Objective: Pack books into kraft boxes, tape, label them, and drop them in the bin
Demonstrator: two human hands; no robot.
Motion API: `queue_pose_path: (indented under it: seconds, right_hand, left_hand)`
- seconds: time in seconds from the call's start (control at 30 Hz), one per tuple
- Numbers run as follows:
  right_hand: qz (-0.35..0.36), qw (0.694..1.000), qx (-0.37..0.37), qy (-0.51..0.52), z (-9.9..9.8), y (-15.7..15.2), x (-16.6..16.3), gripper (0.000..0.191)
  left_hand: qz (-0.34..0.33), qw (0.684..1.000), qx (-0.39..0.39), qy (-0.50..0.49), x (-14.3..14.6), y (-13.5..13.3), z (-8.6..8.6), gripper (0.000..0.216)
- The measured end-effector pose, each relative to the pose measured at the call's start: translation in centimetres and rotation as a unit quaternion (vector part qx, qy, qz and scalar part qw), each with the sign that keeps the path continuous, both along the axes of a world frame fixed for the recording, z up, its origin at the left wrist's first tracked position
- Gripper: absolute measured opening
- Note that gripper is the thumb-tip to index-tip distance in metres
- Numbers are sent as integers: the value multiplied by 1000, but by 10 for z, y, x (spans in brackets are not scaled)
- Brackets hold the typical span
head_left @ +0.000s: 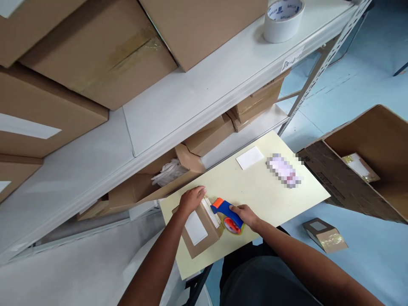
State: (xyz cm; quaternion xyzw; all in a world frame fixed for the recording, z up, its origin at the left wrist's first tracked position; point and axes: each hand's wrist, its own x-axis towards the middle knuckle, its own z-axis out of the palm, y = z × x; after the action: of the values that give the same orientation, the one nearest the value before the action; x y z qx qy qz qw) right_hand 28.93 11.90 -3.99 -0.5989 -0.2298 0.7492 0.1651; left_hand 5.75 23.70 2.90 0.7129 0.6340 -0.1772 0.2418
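A small cardboard box (199,231) with a white label lies on a pale yellow board (255,187) in front of me. My left hand (191,199) rests on the box's far end, fingers curled over its edge. My right hand (245,214) grips a blue and orange tape dispenser (227,212), which touches the box's right side at a strip of clear tape.
A white label (250,157) and a blurred-out item (283,170) lie farther along the board. White shelving (191,97) at left holds several cardboard boxes and a tape roll (283,19). An open carton (360,165) and a small taped box (324,234) sit on the blue floor at right.
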Motion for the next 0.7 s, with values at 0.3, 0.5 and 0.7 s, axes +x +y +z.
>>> queue_pose_path:
  seconds: [0.3, 0.5, 0.7]
  right_hand:
    - [-89, 991, -33, 93, -16, -25, -10, 54]
    - [-109, 984, -36, 134, -26, -91, 6, 50]
    - [-131, 979, -71, 139, -28, -156, 1, 48]
  left_hand:
    - [62, 990, 66, 111, -1, -20, -14, 44]
    - [77, 987, 77, 120, -7, -27, -17, 45]
    - [91, 985, 89, 114, -11, -37, -25, 51]
